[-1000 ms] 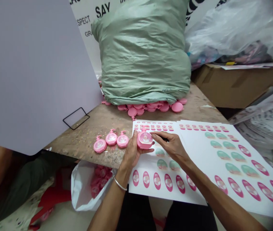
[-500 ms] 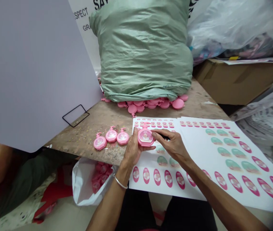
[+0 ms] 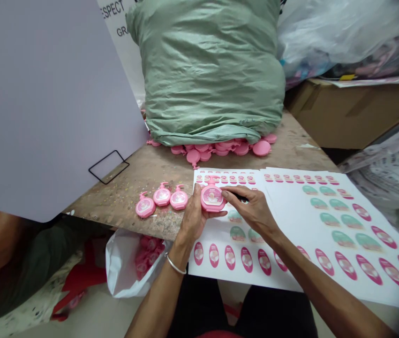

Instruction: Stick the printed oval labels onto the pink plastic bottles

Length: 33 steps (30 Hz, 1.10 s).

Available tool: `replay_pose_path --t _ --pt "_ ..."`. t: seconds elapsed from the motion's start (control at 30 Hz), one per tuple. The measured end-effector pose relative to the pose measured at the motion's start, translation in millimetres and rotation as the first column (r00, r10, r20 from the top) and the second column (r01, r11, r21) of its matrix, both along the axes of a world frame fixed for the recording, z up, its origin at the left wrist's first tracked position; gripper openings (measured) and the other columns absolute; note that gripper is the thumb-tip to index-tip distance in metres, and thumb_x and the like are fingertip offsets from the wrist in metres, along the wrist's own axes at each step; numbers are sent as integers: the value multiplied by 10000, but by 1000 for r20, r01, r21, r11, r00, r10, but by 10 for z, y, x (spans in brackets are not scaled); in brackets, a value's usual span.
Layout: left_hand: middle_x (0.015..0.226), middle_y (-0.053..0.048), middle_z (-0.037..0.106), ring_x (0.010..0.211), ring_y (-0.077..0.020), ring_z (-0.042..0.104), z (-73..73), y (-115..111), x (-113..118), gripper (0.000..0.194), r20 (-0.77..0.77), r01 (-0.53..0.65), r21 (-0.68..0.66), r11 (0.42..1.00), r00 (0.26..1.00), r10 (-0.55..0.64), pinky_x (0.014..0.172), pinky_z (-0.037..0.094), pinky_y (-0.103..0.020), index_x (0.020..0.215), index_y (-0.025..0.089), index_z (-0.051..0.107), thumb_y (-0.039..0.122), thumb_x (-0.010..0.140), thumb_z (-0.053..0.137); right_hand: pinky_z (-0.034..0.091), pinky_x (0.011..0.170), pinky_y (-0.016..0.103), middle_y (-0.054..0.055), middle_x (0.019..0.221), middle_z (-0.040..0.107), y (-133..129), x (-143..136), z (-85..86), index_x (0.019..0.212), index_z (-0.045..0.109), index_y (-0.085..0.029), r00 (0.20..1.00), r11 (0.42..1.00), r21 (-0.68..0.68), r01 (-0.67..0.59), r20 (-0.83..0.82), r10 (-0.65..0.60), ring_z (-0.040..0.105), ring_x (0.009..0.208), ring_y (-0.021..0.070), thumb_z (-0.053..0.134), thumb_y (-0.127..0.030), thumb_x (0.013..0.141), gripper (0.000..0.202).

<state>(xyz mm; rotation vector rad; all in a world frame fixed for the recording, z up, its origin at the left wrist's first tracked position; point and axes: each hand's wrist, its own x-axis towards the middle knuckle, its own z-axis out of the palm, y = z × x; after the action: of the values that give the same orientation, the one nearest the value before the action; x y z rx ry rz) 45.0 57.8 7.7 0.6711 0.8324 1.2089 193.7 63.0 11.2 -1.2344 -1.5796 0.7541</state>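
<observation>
Pink bottle [image 3: 213, 197] sits up in the left hand [image 3: 194, 217], held tight, over the sticker sheets [image 3: 283, 225]. The right hand [image 3: 252, 209] pinches at its side and has a dark thing [image 3: 241, 197] too. Three small pink bottles [image 3: 161, 195] lie near, on the table [image 3: 122, 206].

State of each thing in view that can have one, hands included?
Held pink bottle: labelled, pump on top
Left hand: closed around the bottle
Right hand: gripping a dark tool
Three pink bottles: labelled, lying face up
Sticker sheets: spread flat
White bag: open, pink items inside
Green sack: bulging; mouth hidden
</observation>
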Motion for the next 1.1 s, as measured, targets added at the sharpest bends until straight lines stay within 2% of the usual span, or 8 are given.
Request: replay_pose_path --t 0.4,0.63,0.73,0.8,0.87,0.97,1.03,1.1 --pt "1084 -121 672 1045 -261 617 30 -4 1 470 -10 18 9 1000 1000 -18 787 584 -371 1061 132 651 527 900 453 527 798 378 27 920 745 -11 -9 22 910 744 -245 1000 1000 7 17 16 -17 676 847 221 641 -413 806 223" --pt "1004 -74 645 897 -204 635 27 -31 -17 385 -118 35 98 995 993 -23 737 592 -355 1017 145 625 420 758 698 508 796 379 38 910 736 8 12 -15 920 734 -250 995 998 59 16 99 -21 652 838 218 607 -427 827 237" --pt "955 -63 636 844 -196 642 -21 -39 8 378 -148 0 108 994 989 16 711 587 -360 1020 152 604 421 767 683 465 841 444 86 898 723 22 5 -21 962 719 -214 942 982 144 121 295 -160 622 870 260 581 -437 833 293" --pt "920 -54 633 823 -195 643 -53 -50 44 354 -199 -42 110 993 978 64 716 574 -353 1015 168 597 444 798 643 437 882 476 128 980 701 23 -52 -37 1064 678 -177 904 959 195 206 338 -263 599 946 290 566 -457 834 379" --pt "919 -51 630 879 -202 630 -82 -67 72 309 -289 -147 127 981 941 178 779 544 -334 972 184 611 454 824 608 445 902 453 149 1130 650 30 -146 -90 1203 587 -163 935 963 163 214 252 -250 579 1032 286 560 -491 835 494" --pt "878 -46 622 989 -217 584 -135 -79 37 256 -412 -318 176 932 836 363 861 479 -295 872 200 623 450 845 575 479 888 402 148 1255 586 121 -250 -244 1288 484 -175 984 990 59 129 113 -135 575 1086 253 560 -547 823 601" --pt "778 -35 597 956 -227 580 -189 -57 -52 268 -468 -353 193 916 787 402 845 466 -307 816 206 607 465 853 551 483 873 404 155 1229 600 280 -239 -350 1258 497 -161 977 988 34 149 147 -153 586 1072 259 571 -576 799 623" --pt "729 -24 579 883 -232 579 -258 -9 -160 275 -536 -369 256 894 715 449 825 454 -330 802 213 601 479 847 550 486 835 394 147 1149 645 526 -198 -418 1198 538 -157 941 982 8 186 286 -181 615 1015 260 549 -588 807 582"
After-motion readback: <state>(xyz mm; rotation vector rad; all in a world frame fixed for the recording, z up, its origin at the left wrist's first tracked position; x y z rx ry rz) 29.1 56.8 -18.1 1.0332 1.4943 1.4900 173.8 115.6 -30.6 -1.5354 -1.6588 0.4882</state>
